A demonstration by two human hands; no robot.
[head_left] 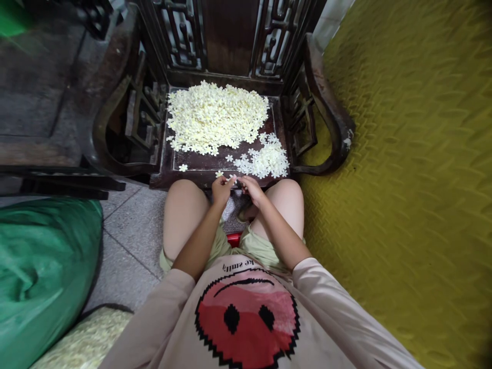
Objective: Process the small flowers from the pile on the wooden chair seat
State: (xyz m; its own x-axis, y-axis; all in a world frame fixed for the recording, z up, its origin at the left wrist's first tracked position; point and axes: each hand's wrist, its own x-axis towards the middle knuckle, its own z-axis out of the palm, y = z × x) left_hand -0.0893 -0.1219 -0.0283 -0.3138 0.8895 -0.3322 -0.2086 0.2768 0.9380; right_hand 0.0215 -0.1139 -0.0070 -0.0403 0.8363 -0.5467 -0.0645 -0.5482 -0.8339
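Both my hands meet just over the front edge of a dark wooden chair seat (200,173). The fingers of my left hand (221,190) are pinched together at a small white flower (233,179). From the other side, my right hand (251,188) also has its fingertips closed at this flower; the exact grip is too small to make out. A yellowish flower (219,174) shows right at the left fingertips. Beyond the hands lies a large heap of cream flowers (217,118). A smaller pile of whiter flowers (269,158) sits at the seat's right front. One single flower (183,167) rests at the left front.
Curved armrests (338,133) flank the seat, and a carved backrest (230,36) rises behind it. Along the right stands a yellow textured sheet (403,179). A green sack (46,271) and a pale flower-like mass (88,341) are on the left, on grey floor tiles (126,251).
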